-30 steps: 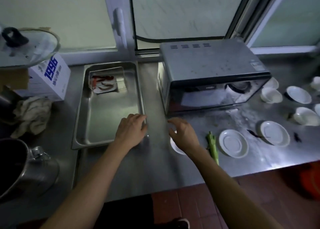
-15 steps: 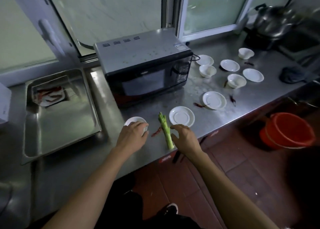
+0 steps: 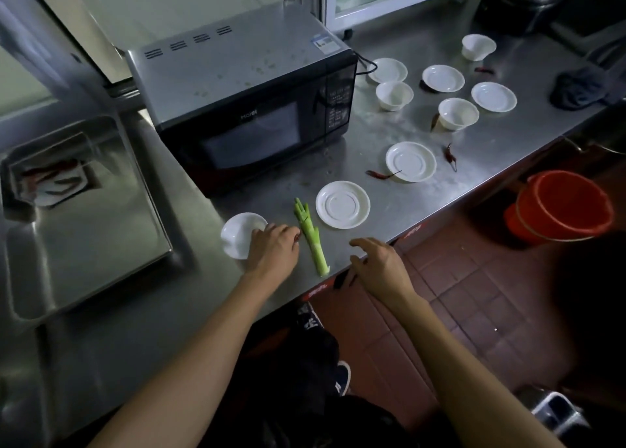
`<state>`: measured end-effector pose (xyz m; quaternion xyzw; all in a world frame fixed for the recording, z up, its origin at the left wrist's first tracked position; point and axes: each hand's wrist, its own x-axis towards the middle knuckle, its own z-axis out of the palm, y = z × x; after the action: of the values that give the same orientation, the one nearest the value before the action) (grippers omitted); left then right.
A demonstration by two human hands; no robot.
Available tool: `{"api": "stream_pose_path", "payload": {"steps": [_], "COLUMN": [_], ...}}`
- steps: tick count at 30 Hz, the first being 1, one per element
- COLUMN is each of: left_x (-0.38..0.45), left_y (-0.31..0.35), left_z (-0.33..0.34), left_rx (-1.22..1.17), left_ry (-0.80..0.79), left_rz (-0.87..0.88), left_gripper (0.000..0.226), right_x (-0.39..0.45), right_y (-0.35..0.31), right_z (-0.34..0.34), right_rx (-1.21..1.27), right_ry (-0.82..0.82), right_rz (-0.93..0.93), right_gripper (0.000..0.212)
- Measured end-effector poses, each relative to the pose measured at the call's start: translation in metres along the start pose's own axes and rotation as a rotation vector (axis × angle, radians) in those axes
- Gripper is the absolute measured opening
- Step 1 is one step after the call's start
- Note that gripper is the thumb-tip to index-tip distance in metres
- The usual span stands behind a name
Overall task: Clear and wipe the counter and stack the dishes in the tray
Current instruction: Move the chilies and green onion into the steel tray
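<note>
My left hand [image 3: 271, 249] lies on the steel counter [image 3: 491, 149] between a small white dish [image 3: 237, 236] and a green vegetable stalk [image 3: 310, 234]. Its fingers curl down over a red chilli [image 3: 297, 238], of which only the tip shows. My right hand [image 3: 379, 264] hovers with spread fingers over the counter's front edge, right of the stalk, holding nothing. A white saucer [image 3: 342, 204] lies just beyond the stalk. The steel tray [image 3: 101, 237] sits at the left, with a small dish of chillies [image 3: 50, 183] in its far corner.
A microwave [image 3: 244, 108] stands behind my hands. To its right are several white saucers and bowls, such as a saucer [image 3: 411, 161] and a bowl [image 3: 458, 113], with loose chillies [image 3: 450, 153] among them. A dark cloth [image 3: 579, 88] lies far right. A red bucket [image 3: 562, 207] stands on the floor.
My view swung right from the tray to the dishes. My left hand slid off the small dish onto the chilli beside the stalk. My right hand moved right, away from the stalk.
</note>
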<state>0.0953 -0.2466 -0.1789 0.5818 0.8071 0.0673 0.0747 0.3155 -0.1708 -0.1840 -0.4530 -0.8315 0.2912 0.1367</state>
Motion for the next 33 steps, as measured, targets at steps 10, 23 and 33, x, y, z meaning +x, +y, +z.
{"api": "stream_pose_path", "payload": {"steps": [10, 23, 33], "left_x": [0.053, 0.058, 0.076], "left_y": [-0.014, -0.001, 0.02], "left_z": [0.031, 0.056, 0.055], "left_rx": [0.139, 0.147, 0.036], "left_ry": [-0.049, -0.167, -0.023], "left_rz": [-0.022, -0.097, -0.249], "left_gripper": [0.01, 0.024, 0.02], "right_x": [0.071, 0.137, 0.188], "right_y": [0.015, 0.025, 0.085], "right_z": [-0.002, -0.011, -0.03], "right_rx": [0.011, 0.039, 0.029], "right_ry": [-0.049, -0.108, -0.195], "right_rz": [-0.061, -0.087, -0.144], "right_gripper": [0.033, 0.029, 0.027]}}
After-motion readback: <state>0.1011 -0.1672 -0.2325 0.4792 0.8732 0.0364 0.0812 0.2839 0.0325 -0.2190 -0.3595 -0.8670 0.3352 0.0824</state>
